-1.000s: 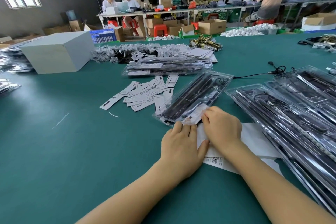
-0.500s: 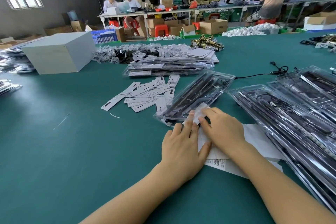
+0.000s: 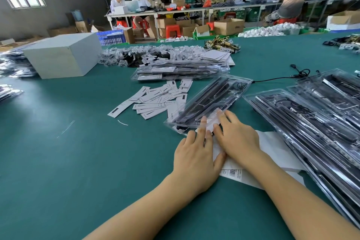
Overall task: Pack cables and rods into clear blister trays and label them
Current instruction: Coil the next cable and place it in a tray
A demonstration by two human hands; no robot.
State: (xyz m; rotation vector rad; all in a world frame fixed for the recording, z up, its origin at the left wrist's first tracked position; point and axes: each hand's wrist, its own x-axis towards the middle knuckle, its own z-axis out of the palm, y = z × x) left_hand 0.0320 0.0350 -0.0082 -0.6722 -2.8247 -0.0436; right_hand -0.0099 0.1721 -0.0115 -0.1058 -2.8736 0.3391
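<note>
- The left hand lies flat on the green table, fingers straight, its fingertips reaching the near end of the blister tray; it clasps nothing.
- The right hand lies just right of the left, fingers extended and pressing a small translucent label onto the near end of that tray; nothing is gripped.
- Under both hands, just nearer than the tray, lies a white label sheet with a barcode showing.
- The tray itself is clear, closed, with dark rods and a coiled cable inside, lying diagonally ahead of the hands.
- Right of the tray lies a heap of filled trays.
- Left of the tray, loose white paper cards are scattered.
- Beyond the tray sits a stack of packed trays; farther left of it, a grey box.
</note>
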